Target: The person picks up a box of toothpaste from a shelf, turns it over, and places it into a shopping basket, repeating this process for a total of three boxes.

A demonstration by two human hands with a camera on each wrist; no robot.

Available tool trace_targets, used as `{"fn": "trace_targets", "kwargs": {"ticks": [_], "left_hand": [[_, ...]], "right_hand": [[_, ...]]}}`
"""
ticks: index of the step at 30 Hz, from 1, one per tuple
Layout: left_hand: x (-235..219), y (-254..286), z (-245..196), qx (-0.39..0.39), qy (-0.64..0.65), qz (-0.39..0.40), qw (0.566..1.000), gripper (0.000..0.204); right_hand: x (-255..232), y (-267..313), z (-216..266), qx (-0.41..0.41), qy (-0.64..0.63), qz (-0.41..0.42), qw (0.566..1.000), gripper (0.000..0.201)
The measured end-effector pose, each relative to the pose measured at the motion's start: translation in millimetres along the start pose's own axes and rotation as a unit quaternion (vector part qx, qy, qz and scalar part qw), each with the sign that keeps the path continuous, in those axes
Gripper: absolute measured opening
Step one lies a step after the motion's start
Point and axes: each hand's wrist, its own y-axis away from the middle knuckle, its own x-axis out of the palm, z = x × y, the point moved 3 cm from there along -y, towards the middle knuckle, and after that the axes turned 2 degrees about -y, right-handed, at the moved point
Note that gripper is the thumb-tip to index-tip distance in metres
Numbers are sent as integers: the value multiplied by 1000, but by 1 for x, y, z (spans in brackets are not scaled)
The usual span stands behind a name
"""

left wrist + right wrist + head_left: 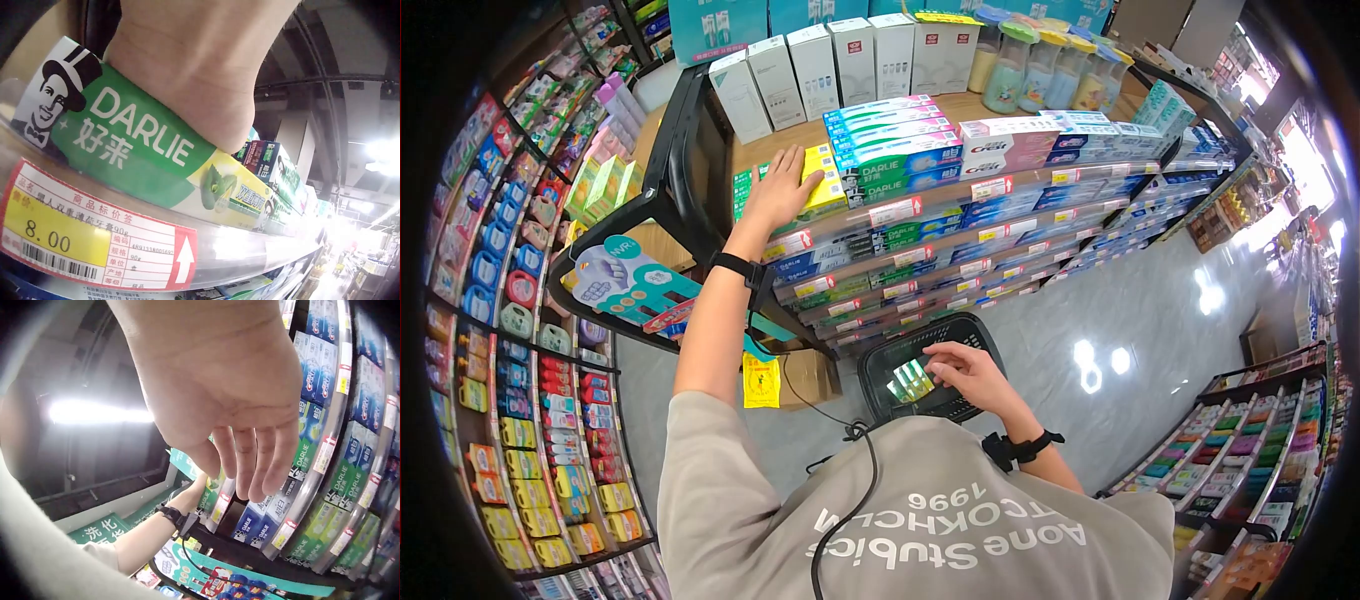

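Note:
My left hand (779, 187) rests on the toothpaste boxes (825, 190) at the left end of the top shelf, fingers pointing away from me. In the left wrist view, the heel of that hand lies on a green and yellow Darlie toothpaste box (134, 134) at the shelf edge. Over a black shopping basket (992, 345), my right hand (968, 374) hangs with loosely bent fingers, holding nothing. Several green-and-white boxes (911, 380) lie in the basket. From the right wrist view, the right hand (231, 412) shows its palm, with shelf rows behind it.
Darlie boxes (900, 150) and Crest boxes (1015, 140) are stacked along the shelf, with price tags (895, 211) on its front. White cartons (810, 75) and lidded jars (1008, 72) stand behind. A cardboard box (808, 378) sits on the floor left of the basket.

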Motion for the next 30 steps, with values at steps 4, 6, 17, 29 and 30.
{"fn": "trace_targets", "kwargs": {"ticks": [4, 6, 17, 29, 30], "left_hand": [[1, 1, 1, 6, 10, -24, 1000, 76], [4, -2, 4, 9, -1, -15, 1000, 76], [-30, 29, -13, 13, 307, -173, 936, 33], [84, 161, -107, -50, 564, 232, 791, 31], [101, 159, -112, -64, 561, 287, 774, 33]], "right_hand": [[-1, 1, 0, -1, -3, -2, 1000, 30], [-2, 1, -2, 3, -3, -2, 1000, 30], [-32, 14, -23, 4, -42, -57, 997, 29], [-104, 10, -158, 177, -137, -158, 962, 27], [-110, 7, -172, 196, -156, -163, 954, 26]]}}
